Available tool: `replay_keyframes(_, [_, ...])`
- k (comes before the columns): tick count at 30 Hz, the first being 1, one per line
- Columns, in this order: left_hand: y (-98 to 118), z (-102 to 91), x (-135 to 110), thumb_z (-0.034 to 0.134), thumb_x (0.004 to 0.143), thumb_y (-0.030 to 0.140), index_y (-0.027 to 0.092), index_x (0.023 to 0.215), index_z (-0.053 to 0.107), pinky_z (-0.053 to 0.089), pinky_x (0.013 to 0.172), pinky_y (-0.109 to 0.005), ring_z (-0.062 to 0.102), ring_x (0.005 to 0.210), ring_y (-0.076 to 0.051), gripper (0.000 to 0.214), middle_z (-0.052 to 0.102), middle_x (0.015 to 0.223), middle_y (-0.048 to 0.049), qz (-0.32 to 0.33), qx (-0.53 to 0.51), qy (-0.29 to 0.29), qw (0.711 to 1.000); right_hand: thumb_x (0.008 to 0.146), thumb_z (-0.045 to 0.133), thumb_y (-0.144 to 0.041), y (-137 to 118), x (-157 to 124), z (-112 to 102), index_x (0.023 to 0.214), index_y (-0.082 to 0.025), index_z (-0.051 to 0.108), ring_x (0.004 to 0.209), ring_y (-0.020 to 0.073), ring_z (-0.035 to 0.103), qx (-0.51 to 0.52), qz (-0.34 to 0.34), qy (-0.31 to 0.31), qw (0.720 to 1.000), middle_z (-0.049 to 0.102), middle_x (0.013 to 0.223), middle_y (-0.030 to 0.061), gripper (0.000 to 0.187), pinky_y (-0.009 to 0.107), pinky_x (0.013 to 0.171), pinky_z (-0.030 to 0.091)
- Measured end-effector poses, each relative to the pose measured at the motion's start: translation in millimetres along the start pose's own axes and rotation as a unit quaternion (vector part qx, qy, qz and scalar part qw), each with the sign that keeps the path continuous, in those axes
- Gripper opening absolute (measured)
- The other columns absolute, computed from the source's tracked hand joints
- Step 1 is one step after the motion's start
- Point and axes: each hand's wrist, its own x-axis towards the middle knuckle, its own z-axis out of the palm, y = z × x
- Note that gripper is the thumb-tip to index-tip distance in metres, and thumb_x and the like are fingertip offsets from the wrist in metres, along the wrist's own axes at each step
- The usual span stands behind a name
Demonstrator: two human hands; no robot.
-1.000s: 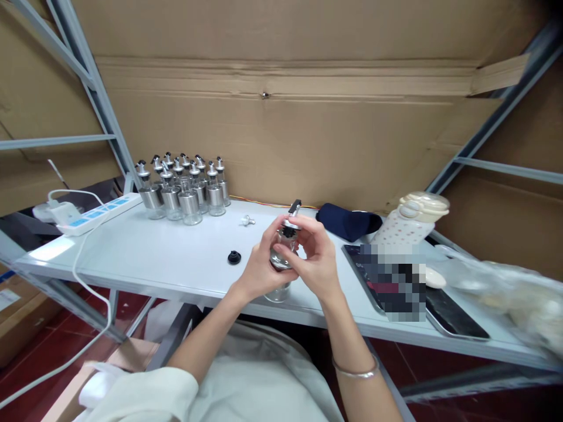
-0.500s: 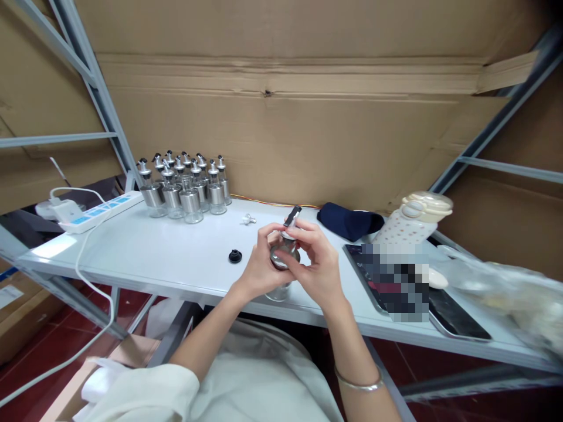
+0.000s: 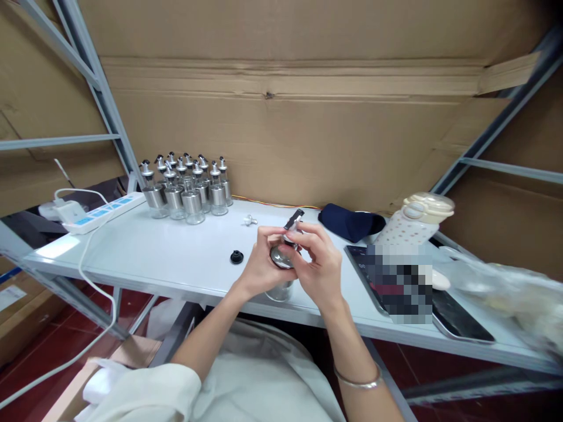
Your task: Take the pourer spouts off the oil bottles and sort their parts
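A glass oil bottle (image 3: 280, 292) stands near the table's front edge, partly hidden by my hands. My left hand (image 3: 255, 264) is wrapped round its upper part from the left. On top is a pour spout (image 3: 294, 220) with a black flap. My right hand (image 3: 323, 264) pinches this spout from the right, thumb and fingers around its base. How firmly the spout sits in the neck is hidden by the fingers. To the left of my hands lies a round black stopper (image 3: 236, 257). Farther back is a small clear piece (image 3: 250, 220).
Several glass bottles with steel bands (image 3: 192, 202) stand at the back left; the front one has no spout. A power strip (image 3: 105, 212) lies left of them. On the right are a dark blue cap (image 3: 349, 221), a cream drink bottle (image 3: 413, 217), a phone (image 3: 461, 316) and plastic bags (image 3: 505, 287).
My right fingers have shifted slightly on the spout, and the spout's black flap has turned a little to the right. The bottle stays in place under my left hand.
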Motion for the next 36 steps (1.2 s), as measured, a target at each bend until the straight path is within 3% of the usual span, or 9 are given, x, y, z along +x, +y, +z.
replay_keyframes(7, [-9.9, -2.5, -3.5, 0.073, 0.064, 0.013, 0.028, 0.112, 0.029, 0.048, 0.069, -0.027, 0.062, 0.082, -0.014, 0.067, 0.059, 0.097, -0.0022, 0.053, 0.024, -0.015, 0.998, 0.083, 0.058, -0.018, 1.4, -6.7, 0.7, 0.105, -0.031, 0.061, 0.101, 0.0201, 0.062, -0.043, -0.035, -0.004, 0.998, 0.061, 0.115, 0.0052, 0.026, 0.034, 0.078, 0.054])
replay_keyframes(11, [-16.4, -0.5, -5.8, 0.074, 0.068, 0.021, 0.028, 0.116, 0.027, 0.049, 0.069, -0.027, 0.061, 0.084, -0.014, 0.068, 0.056, 0.107, -0.0065, 0.066, 0.067, -0.005, 0.996, 0.084, 0.057, -0.019, 2.0, -18.5, -2.7, 0.127, -0.033, 0.048, 0.127, 0.0252, 0.044, -0.036, -0.029, -0.043, 0.998, 0.041, 0.142, 0.0072, 0.046, 0.044, 0.096, 0.045])
replay_keyframes(14, [-8.3, -0.9, -4.5, 0.072, 0.072, 0.025, 0.029, 0.117, 0.026, 0.050, 0.071, -0.027, 0.060, 0.086, -0.014, 0.064, 0.054, 0.112, -0.0080, 0.070, 0.075, -0.019, 0.994, 0.086, 0.053, -0.020, 2.7, -29.7, -1.0, 0.132, -0.034, 0.040, 0.134, 0.0264, 0.033, 0.027, 0.008, -0.002, 1.000, 0.027, 0.150, 0.0057, 0.050, 0.050, 0.101, 0.039])
replay_keyframes(17, [14.1, -12.1, 1.8, 0.068, 0.076, 0.027, 0.030, 0.116, 0.024, 0.052, 0.074, -0.028, 0.060, 0.093, -0.015, 0.060, 0.053, 0.114, -0.0083, 0.070, 0.080, -0.011, 0.994, 0.089, 0.048, -0.023, 5.4, -41.1, 3.7, 0.130, -0.034, 0.041, 0.128, 0.0252, 0.042, 0.091, 0.072, 0.076, 0.990, 0.030, 0.148, 0.0068, 0.044, 0.049, 0.098, 0.042])
replay_keyframes(23, [45.4, -93.3, 28.3, 0.066, 0.076, 0.029, 0.027, 0.117, 0.022, 0.052, 0.079, -0.034, 0.060, 0.091, -0.016, 0.060, 0.054, 0.099, -0.0036, 0.086, 0.244, 0.124, 0.958, 0.089, 0.046, -0.029, 12.9, -58.7, 13.9, 0.123, -0.026, 0.045, 0.119, 0.0233, 0.050, 0.059, 0.165, 0.075, 0.982, 0.039, 0.141, 0.0116, 0.034, 0.044, 0.091, 0.047])
replay_keyframes(26, [33.9, -154.2, 39.2, 0.069, 0.072, 0.027, 0.022, 0.117, 0.025, 0.049, 0.084, -0.038, 0.059, 0.088, -0.017, 0.063, 0.053, 0.092, -0.0020, 0.083, 0.354, 0.198, 0.910, 0.089, 0.047, -0.030, 14.7, -62.3, 17.0, 0.121, -0.024, 0.046, 0.118, 0.0225, 0.050, 0.023, 0.175, 0.037, 0.984, 0.044, 0.137, 0.0120, 0.032, 0.043, 0.089, 0.049])
replay_keyframes(30, [5.1, -221.9, 41.2, 0.068, 0.070, 0.028, 0.019, 0.116, 0.026, 0.047, 0.083, -0.039, 0.057, 0.083, -0.017, 0.063, 0.049, 0.088, -0.0005, 0.028, 0.459, 0.202, 0.865, 0.089, 0.046, -0.031, 16.1, -62.7, 17.5, 0.120, -0.024, 0.046, 0.110, 0.0211, 0.055, 0.007, 0.181, 0.023, 0.983, 0.049, 0.128, 0.0122, 0.033, 0.042, 0.086, 0.051])
replay_keyframes(33, [-12.3, -248.6, 37.0, 0.064, 0.072, 0.030, 0.019, 0.117, 0.023, 0.048, 0.082, -0.039, 0.055, 0.087, -0.018, 0.062, 0.049, 0.093, -0.0033, 0.001, 0.478, 0.198, 0.856, 0.088, 0.046, -0.032, 17.3, -62.8, 16.6, 0.121, -0.023, 0.045, 0.106, 0.0209, 0.057, 0.006, 0.185, 0.024, 0.982, 0.052, 0.124, 0.0122, 0.033, 0.040, 0.083, 0.051])
replay_keyframes(36, [-18.4, -253.8, 32.8, 0.064, 0.071, 0.030, 0.017, 0.115, 0.022, 0.044, 0.092, -0.044, 0.052, 0.102, -0.022, 0.062, 0.045, 0.109, -0.0106, 0.021, 0.501, 0.214, 0.839, 0.088, 0.046, -0.034, 17.1, -63.2, 15.5, 0.119, -0.022, 0.046, 0.102, 0.0211, 0.059, 0.003, 0.197, 0.025, 0.980, 0.056, 0.117, 0.0121, 0.033, 0.039, 0.080, 0.052])
